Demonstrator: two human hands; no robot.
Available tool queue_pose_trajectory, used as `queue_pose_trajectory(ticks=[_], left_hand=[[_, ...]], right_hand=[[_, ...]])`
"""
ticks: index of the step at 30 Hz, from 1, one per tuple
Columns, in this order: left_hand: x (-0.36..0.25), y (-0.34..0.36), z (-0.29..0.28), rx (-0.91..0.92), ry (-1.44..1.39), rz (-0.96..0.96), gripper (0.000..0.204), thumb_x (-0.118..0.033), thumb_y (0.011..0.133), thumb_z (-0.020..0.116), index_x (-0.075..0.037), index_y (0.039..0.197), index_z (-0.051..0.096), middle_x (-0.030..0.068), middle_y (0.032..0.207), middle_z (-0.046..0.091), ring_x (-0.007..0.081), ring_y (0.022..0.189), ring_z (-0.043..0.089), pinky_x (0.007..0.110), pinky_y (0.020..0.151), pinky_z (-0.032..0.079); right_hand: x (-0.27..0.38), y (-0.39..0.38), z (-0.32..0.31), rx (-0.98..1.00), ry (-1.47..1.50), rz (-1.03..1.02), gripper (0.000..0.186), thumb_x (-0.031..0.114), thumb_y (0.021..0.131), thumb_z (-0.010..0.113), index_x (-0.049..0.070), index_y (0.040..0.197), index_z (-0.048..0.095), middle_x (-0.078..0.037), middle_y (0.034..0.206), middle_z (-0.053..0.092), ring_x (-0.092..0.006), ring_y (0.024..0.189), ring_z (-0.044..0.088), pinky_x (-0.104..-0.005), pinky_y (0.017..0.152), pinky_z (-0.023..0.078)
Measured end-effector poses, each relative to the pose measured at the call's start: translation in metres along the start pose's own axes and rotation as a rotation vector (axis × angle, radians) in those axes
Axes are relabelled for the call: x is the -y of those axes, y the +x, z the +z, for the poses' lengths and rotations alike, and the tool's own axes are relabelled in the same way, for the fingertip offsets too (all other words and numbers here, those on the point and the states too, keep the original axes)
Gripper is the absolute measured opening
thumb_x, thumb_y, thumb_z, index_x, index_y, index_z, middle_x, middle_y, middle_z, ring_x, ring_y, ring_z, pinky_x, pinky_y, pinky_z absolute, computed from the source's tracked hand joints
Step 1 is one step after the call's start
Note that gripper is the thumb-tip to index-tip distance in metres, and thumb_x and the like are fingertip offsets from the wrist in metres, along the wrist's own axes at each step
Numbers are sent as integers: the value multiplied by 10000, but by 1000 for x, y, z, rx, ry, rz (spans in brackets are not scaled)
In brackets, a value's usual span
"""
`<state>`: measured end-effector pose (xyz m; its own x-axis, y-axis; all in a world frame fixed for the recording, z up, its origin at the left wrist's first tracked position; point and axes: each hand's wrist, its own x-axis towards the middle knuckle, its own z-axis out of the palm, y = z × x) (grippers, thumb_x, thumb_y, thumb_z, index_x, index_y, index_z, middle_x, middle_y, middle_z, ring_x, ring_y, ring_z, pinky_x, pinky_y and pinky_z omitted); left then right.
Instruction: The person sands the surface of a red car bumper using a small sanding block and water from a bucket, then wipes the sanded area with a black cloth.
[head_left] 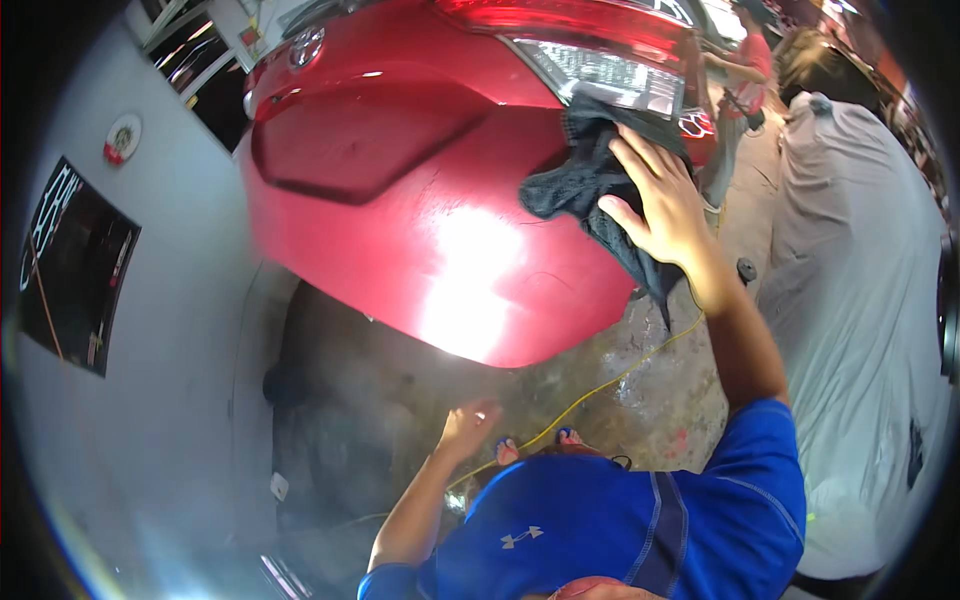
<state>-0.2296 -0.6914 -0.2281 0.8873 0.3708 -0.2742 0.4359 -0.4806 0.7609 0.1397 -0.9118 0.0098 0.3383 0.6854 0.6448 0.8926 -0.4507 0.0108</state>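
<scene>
My right hand [656, 210] lies over a bunched dark grey cloth [580, 190], fingers spread, pinning it to the corner of a red car's bumper [470, 240] just below the clear and red tail light [610, 75]. One end of the cloth hangs down past the bumper's edge. The bumper has a bright glare in its middle and thin dark marks near the cloth. My left hand [468, 430] hangs low in front of my body, away from the car, its fingers curled in. A small pale spot shows on it, too blurred to name.
A yellow cord [590, 392] crosses the wet floor near my feet. To the right stands a large shape under a grey cover [840, 270]. Another person in a red shirt [752, 70] stands beside the car. A pale wall [190, 300] runs along the left.
</scene>
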Motion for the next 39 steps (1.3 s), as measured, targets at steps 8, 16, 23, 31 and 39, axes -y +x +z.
queue_pose_trajectory(ticks=[8,16,23,31,39], left_hand=[[-35,-13,2,-53,34,83,337,-250,982,709,-43,1248,702,124,1078,743,241,885,735,359,801,601],[-5,-19,-38,-131,12,163,317,-180,969,715,-16,1239,694,127,1062,732,243,931,739,362,799,611],[69,-1,-79,-160,-131,141,340,-182,950,734,-29,1251,697,144,1094,755,271,956,751,383,819,610],[173,-22,-133,-275,-144,0,360,-279,949,743,-75,1245,716,153,1071,781,315,956,770,406,845,607],[223,-45,-212,-367,-174,-89,331,-259,961,734,-48,1216,726,138,1062,782,255,874,766,371,790,601]], right_hand=[[135,-113,63,266,17,-216,714,426,917,703,2,1468,540,-161,1546,537,-246,1216,608,-404,1040,452],[125,-28,55,377,55,-310,656,450,946,677,28,1434,558,-141,1364,636,-313,1126,646,-468,1024,478],[104,140,66,241,-217,-108,931,658,944,612,-74,1493,445,-274,1528,488,-446,1396,486,-521,1164,397],[161,218,150,570,-349,-111,978,701,1012,433,-40,1623,250,-258,1687,262,-434,1530,327,-504,1264,272],[230,328,250,401,-364,-92,962,683,1030,407,-65,1614,247,-260,1666,311,-396,1537,325,-490,1265,271]])
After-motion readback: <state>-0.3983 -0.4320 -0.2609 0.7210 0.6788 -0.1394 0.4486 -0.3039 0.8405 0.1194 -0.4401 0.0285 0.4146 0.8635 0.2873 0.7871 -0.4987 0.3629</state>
